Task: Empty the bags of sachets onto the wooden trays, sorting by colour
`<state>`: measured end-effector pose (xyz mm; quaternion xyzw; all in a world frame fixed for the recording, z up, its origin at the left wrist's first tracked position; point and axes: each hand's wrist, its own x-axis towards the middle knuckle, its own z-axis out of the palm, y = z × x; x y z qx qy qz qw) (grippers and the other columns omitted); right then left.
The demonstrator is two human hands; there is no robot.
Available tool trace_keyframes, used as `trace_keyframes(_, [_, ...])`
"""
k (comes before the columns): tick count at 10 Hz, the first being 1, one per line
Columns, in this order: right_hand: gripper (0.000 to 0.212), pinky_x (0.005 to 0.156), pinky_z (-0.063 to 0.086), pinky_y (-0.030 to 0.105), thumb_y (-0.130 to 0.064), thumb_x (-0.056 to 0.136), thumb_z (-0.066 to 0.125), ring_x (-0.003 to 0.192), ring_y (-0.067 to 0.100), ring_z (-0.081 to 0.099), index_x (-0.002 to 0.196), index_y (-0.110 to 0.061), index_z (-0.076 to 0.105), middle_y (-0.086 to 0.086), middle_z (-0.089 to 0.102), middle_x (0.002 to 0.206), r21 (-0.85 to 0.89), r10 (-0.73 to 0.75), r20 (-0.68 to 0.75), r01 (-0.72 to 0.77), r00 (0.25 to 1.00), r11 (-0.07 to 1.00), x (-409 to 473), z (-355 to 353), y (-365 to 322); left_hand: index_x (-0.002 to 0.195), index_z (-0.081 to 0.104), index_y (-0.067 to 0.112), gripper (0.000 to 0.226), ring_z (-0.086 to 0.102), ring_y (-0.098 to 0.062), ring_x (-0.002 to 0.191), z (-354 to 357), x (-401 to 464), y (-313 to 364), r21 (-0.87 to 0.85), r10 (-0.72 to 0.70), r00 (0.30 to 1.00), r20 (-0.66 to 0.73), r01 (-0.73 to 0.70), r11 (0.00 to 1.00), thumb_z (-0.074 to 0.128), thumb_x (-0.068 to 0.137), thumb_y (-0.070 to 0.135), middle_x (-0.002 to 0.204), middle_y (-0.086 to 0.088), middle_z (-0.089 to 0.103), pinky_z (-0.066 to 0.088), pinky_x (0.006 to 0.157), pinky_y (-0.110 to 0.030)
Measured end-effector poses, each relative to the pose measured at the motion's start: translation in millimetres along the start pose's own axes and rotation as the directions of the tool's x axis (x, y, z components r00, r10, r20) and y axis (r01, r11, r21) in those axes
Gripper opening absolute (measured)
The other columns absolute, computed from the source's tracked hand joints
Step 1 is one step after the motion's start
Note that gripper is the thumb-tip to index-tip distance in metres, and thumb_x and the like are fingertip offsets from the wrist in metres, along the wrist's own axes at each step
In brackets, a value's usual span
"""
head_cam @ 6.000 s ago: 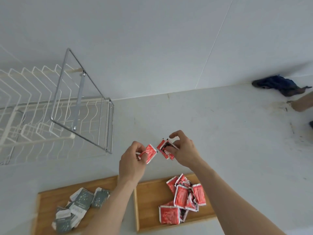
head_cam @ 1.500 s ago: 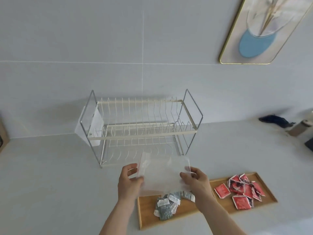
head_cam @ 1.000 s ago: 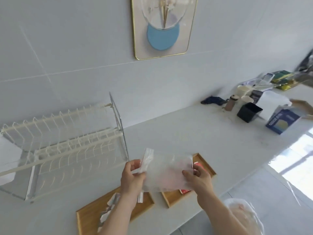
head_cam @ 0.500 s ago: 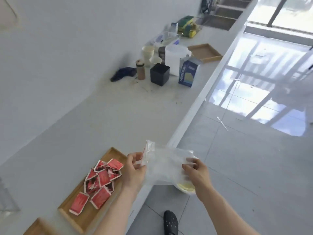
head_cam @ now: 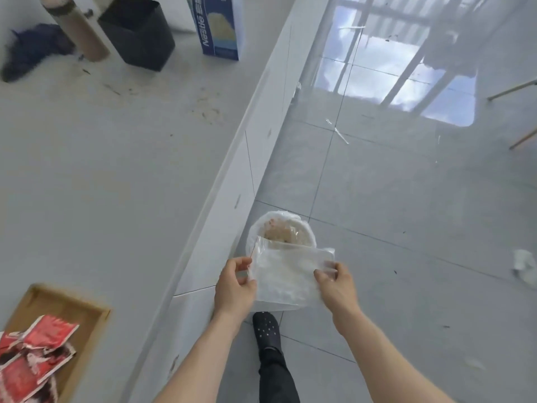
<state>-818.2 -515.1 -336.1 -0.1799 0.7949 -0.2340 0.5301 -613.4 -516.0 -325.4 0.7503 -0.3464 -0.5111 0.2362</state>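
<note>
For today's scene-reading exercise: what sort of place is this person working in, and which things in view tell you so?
Probably a home kitchen. A long white countertop runs above cupboard fronts, a Nestle carton stands on it, and a lined waste bin sits on the glossy tiled floor, just beyond the empty clear bag both hands hold.

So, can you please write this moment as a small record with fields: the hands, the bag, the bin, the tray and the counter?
left hand: pinches the bag's left edge
right hand: pinches the bag's right edge
plastic bag: clear, looks empty, held over the floor
bin: white liner, on the floor under the bag
wooden tray: on the counter, holds red sachets
counter: black box, blue carton
</note>
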Motion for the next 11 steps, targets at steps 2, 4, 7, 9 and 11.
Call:
trace_keyframes(2, [0.051, 0.08, 0.046, 0.033, -0.03, 0.09, 0.066, 0.095, 0.017, 0.062, 0.137, -0.026, 0.047, -0.001, 0.059, 0.119, -0.092, 0.018, -0.007, -0.019, 1.0, 0.996, 63.5, 20.4, 6.6, 0.116, 0.056, 0.029, 0.037, 0.064, -0.003, 0.099, 30.9, 62.2, -15.3, 0.04, -0.035, 0.999, 0.012, 0.034, 0.999, 0.062, 0.089, 0.004, 0.119, 0.012, 0.063, 0.05, 0.075, -0.022])
trace_keyframes(4, [0.085, 0.11, 0.042, 0.042, -0.041, 0.088, 0.069, 0.14, 0.023, 0.045, 0.157, -0.03, 0.02, 0.0, 0.042, 0.157, -0.143, 0.018, -0.015, -0.02, 1.0, 0.99, 104.9, 32.4, 16.4, 0.141, 0.042, 0.027, 0.072, 0.049, -0.018, 0.13, 50.3, 111.6, -33.7, 0.197, -0.061, 0.994, 0.086, 0.043, 0.979, 0.074, 0.08, 0.008, 0.135, 0.004, 0.043, 0.044, 0.11, -0.037])
trace_keyframes(7, [0.084, 0.121, 0.029, 0.046, -0.047, 0.089, 0.067, 0.152, 0.024, 0.029, 0.158, -0.025, 0.024, 0.001, 0.03, 0.165, -0.287, -0.047, -0.035, 0.036, 0.998, 0.957, 108.2, 25.6, 10.8, 0.15, 0.032, 0.032, 0.075, 0.041, -0.017, 0.141, 39.2, 116.9, -22.3, 0.388, -0.027, 0.995, 0.099, -0.014, 0.921, 0.071, 0.087, 0.035, 0.155, 0.003, 0.033, 0.04, 0.113, -0.039])
trace_keyframes(9, [0.093, 0.127, 0.014, 0.049, -0.066, 0.088, 0.054, 0.157, 0.022, 0.004, 0.161, -0.027, 0.012, 0.005, 0.009, 0.171, -0.603, -0.237, 0.087, 0.241, 0.968, 0.761, 89.1, 25.5, -20.0, 0.156, 0.019, 0.034, 0.08, 0.016, -0.018, 0.154, 27.1, 109.3, 23.0, 0.571, 0.153, 0.976, 0.153, -0.214, 0.793, 0.058, 0.09, 0.054, 0.167, 0.002, 0.018, 0.017, 0.126, -0.042])
trace_keyframes(11, [0.096, 0.125, -0.003, 0.057, -0.076, 0.084, 0.041, 0.157, 0.025, -0.011, 0.16, -0.031, 0.004, 0.006, -0.004, 0.171, -0.79, -0.399, 0.159, 0.359, 0.903, 0.497, 62.2, 15.1, -62.1, 0.159, 0.005, 0.038, 0.085, -0.005, -0.02, 0.157, 15.2, 88.4, 67.0, 0.713, 0.288, 0.933, 0.216, -0.352, 0.607, 0.05, 0.09, 0.063, 0.17, 0.004, -0.001, -0.002, 0.128, -0.041])
